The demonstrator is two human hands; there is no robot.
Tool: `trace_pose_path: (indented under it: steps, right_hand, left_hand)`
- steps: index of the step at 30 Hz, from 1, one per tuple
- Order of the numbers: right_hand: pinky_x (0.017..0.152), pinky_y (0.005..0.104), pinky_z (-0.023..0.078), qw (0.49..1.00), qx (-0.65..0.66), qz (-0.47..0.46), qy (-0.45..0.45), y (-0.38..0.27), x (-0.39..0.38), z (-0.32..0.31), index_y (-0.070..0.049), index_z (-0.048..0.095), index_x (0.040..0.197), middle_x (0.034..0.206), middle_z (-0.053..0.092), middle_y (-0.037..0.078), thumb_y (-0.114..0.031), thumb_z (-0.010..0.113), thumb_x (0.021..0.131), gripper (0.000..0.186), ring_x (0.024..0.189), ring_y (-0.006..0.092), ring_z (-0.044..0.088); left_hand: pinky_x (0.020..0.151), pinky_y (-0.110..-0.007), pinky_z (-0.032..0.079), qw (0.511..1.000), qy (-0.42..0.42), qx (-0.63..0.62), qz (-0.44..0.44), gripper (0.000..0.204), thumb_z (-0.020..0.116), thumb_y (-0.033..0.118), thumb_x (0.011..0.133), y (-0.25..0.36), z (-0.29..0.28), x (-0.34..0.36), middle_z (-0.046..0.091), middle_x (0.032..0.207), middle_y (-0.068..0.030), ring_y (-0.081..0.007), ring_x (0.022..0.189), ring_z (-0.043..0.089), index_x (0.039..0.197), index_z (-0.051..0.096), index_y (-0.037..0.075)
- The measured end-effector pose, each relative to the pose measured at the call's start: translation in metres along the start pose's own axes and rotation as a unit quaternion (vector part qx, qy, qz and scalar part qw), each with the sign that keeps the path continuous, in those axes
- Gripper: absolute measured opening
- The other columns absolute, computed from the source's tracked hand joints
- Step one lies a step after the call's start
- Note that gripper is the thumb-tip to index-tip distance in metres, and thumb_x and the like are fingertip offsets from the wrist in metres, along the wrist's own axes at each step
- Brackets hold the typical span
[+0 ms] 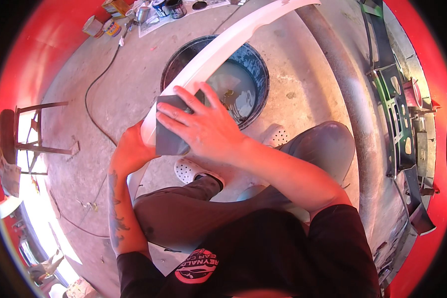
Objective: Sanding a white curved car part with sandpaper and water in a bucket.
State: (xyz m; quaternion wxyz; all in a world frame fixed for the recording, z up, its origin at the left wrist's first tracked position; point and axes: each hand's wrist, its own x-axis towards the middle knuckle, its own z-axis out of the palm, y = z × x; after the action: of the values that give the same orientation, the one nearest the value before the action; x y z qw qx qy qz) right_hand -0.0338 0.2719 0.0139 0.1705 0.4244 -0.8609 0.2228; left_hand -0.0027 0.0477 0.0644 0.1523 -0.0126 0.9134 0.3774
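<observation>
A long, curved white trim piece (203, 64), likely a car body part, slants from near my lap up past the top edge. My left hand (134, 144) grips its near end, the fingers partly hidden. On top of the piece lies a dark grey sheet of sandpaper (170, 143). My right hand (203, 124) holds this sheet against the surface, its fingers spread across it and the thumb along the far side. Beneath the piece stands a round black tub (261, 67) with cloudy water (233, 82) in it.
Cans and a dark paint pot (176, 9) stand on paper at the upper left. A thin hose (88, 99) runs over the concrete floor. A metal-framed chair (35, 146) is at left. Black and green car parts (390, 99) lean along the right. A thick pipe-like bar (340, 74) curves nearby.
</observation>
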Motion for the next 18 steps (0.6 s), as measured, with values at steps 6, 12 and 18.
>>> trace_pose_path:
  steps: [6,12,18]
  right_hand:
    - [0.114,0.0586,0.032,0.98,-0.148,0.125,0.036,0.09,0.003,-0.035,-0.017,0.062,0.136,0.147,0.057,-0.001,-0.014,0.063,0.083,0.053,0.144,0.0262,0.043]
    - [0.113,0.0605,0.03,0.999,-0.009,0.035,0.025,0.027,0.005,-0.012,-0.012,0.063,0.133,0.146,0.056,0.003,-0.019,0.059,0.089,0.044,0.14,0.029,0.045]
    - [0.112,0.0591,0.033,0.992,-0.091,0.08,0.043,0.088,0.009,-0.034,-0.012,0.061,0.134,0.147,0.056,0.003,-0.02,0.061,0.089,0.046,0.141,0.0287,0.045]
  left_hand:
    - [0.084,-0.039,0.055,0.996,-0.008,0.064,-0.058,0.055,0.078,0.02,0.068,0.014,-0.006,-0.002,0.073,0.095,-0.02,-0.0311,0.089,0.072,0.116,0.065,-0.003]
    - [0.084,-0.04,0.056,0.997,-0.012,0.044,-0.058,0.056,0.078,0.021,0.068,0.007,0.0,0.0,0.073,0.096,-0.0212,-0.033,0.09,0.073,0.116,0.065,-0.004]
    - [0.084,-0.041,0.056,0.997,0.011,0.064,-0.048,0.056,0.078,0.02,0.068,0.012,-0.005,-0.01,0.073,0.096,-0.0234,-0.0356,0.091,0.073,0.116,0.065,-0.005]
